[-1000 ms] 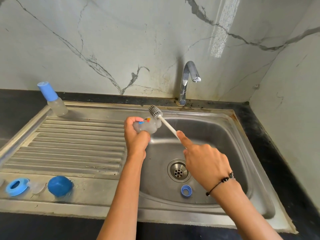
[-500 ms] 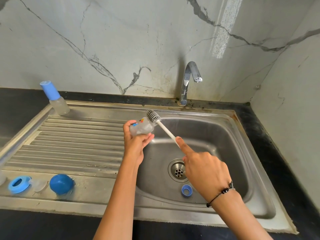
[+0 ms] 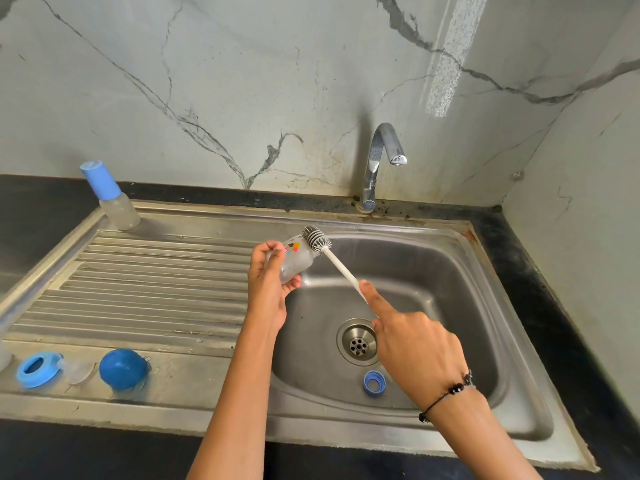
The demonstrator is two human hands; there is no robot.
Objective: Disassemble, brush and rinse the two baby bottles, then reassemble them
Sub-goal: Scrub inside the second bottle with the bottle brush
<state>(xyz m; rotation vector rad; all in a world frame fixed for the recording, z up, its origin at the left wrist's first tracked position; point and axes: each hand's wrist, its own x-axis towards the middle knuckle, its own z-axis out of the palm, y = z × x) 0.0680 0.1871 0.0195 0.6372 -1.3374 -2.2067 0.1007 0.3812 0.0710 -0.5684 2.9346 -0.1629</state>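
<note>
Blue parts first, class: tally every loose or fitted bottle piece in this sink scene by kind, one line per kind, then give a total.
Bottle bodies: 2, one in the left hand, one standing at the back corner
Blue caps: 2, tall cap, domed cap
Blue rings: 2, drainboard ring, basin ring
Clear teat: 1
Total: 7

Clear open bottle [image 3: 294,263] lying sideways above sink edge, grey brush [image 3: 317,238] at its mouth, capped second bottle [image 3: 114,199] upright far left
</note>
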